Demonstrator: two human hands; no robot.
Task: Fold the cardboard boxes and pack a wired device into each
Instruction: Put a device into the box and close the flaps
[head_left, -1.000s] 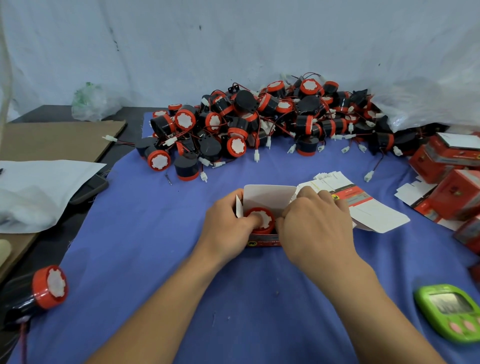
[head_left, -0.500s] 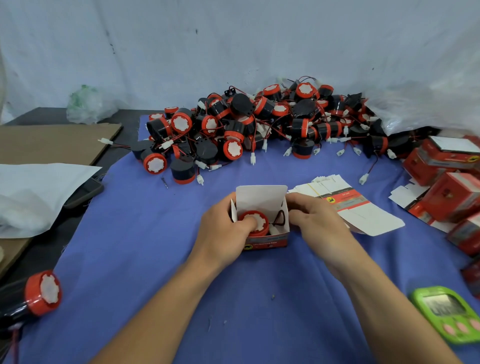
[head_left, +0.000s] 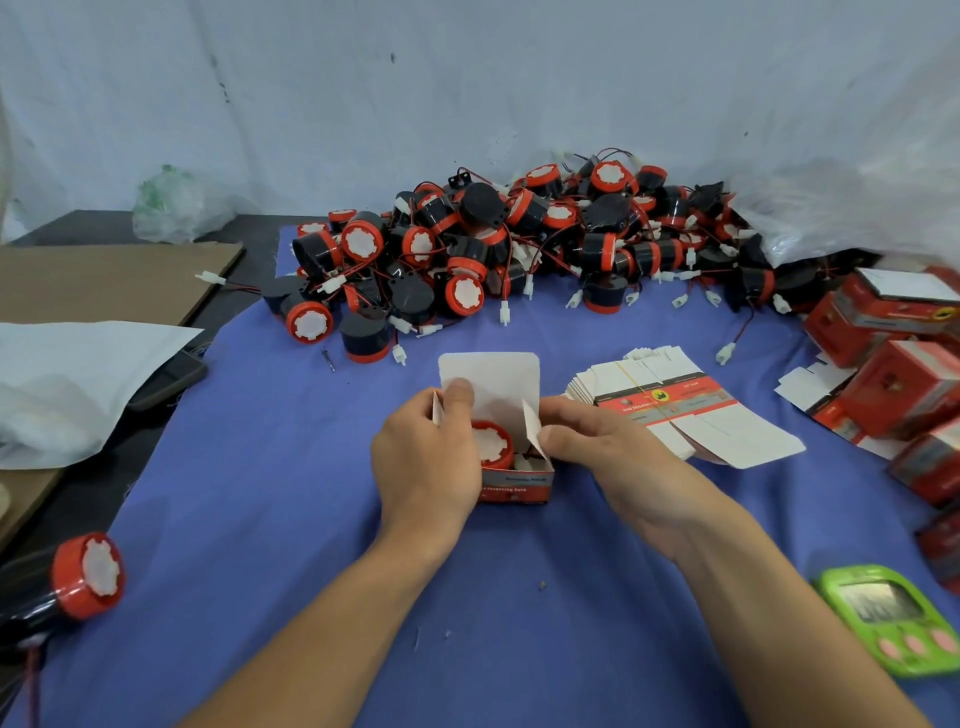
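A small red cardboard box (head_left: 517, 486) stands on the blue cloth (head_left: 249, 499) with its white lid flap (head_left: 491, 376) upright. Inside it lies a black device with a red rim and white face (head_left: 491, 442); its wire is tucked at the right. My left hand (head_left: 426, 457) grips the box's left side, thumb on the left side flap. My right hand (head_left: 597, 447) pinches the right side flap (head_left: 532, 427). A banded stack of flat boxes (head_left: 670, 402) lies to the right. A heap of wired devices (head_left: 519, 244) fills the back.
Several folded red boxes (head_left: 893, 353) are piled at the right edge. A green timer (head_left: 893, 618) lies at the front right. One loose device (head_left: 78, 577) sits at the front left. White plastic sheeting (head_left: 78, 364) and brown cardboard (head_left: 104, 275) lie at the left.
My right hand has come off the top of the box and now pinches the right side flap. The lid flap stands fully upright and the device sits lower inside.
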